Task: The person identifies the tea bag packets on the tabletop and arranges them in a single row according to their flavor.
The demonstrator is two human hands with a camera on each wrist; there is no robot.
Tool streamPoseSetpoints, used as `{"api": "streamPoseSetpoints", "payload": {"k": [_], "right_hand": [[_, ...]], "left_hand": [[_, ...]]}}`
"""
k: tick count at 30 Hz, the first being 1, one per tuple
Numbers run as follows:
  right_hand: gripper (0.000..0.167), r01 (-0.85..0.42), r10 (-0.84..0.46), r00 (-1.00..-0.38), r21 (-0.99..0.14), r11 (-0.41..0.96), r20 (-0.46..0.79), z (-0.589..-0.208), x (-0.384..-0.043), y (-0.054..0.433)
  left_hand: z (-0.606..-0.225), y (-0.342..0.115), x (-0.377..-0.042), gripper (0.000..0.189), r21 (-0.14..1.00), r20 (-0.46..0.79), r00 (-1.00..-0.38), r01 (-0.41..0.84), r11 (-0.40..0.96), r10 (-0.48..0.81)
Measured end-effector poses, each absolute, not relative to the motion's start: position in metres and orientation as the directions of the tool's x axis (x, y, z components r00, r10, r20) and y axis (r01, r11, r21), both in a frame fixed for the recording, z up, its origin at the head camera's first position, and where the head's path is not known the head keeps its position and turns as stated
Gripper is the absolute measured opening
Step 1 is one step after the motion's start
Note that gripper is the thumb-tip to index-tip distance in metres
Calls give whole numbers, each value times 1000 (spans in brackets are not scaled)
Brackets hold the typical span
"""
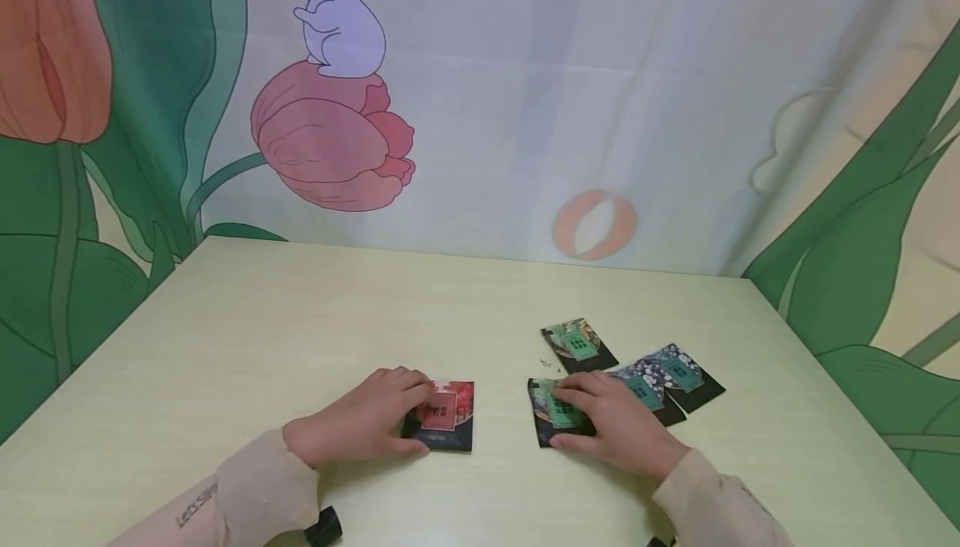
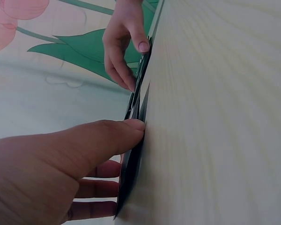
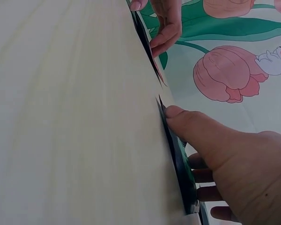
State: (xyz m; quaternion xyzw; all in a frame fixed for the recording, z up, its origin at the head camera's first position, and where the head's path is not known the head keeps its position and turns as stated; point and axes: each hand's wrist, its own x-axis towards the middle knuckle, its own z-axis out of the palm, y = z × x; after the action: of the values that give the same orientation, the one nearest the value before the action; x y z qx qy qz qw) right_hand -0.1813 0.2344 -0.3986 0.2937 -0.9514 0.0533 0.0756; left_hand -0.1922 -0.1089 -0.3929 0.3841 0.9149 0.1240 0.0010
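A flat red-and-dark square packet [image 1: 453, 422] lies on the table [image 1: 262, 305], left of centre. My left hand [image 1: 367, 418] rests on its left part, fingers over the printed face and thumb at the near edge. In the left wrist view, that hand's thumb [image 2: 117, 133] lies along the dark packet edge. To the right, a green-and-dark packet [image 1: 546, 418] lies under my right hand [image 1: 618, 420]. The right fingers reach over its face. In the right wrist view, the right thumb [image 3: 182, 117] touches this packet's near side.
Another green-labelled packet [image 1: 581, 345] lies behind the right hand. Two packets with white flowers and teal labels, one farther right [image 1: 686, 376], lie partly overlapped beside that hand. Small dark specks [image 1: 547, 363] mark the tabletop. A printed curtain [image 1: 487, 113] hangs along the back edge.
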Motion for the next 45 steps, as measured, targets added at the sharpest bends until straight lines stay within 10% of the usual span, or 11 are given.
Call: {"api": "streamPoseSetpoints", "payload": {"k": [45], "right_hand": [[66,-608,-596,-789,-42,793,150,-398,-189,196]], "left_hand": [[-394,-108,-192,48,223,80,-720,687,691,690]]}}
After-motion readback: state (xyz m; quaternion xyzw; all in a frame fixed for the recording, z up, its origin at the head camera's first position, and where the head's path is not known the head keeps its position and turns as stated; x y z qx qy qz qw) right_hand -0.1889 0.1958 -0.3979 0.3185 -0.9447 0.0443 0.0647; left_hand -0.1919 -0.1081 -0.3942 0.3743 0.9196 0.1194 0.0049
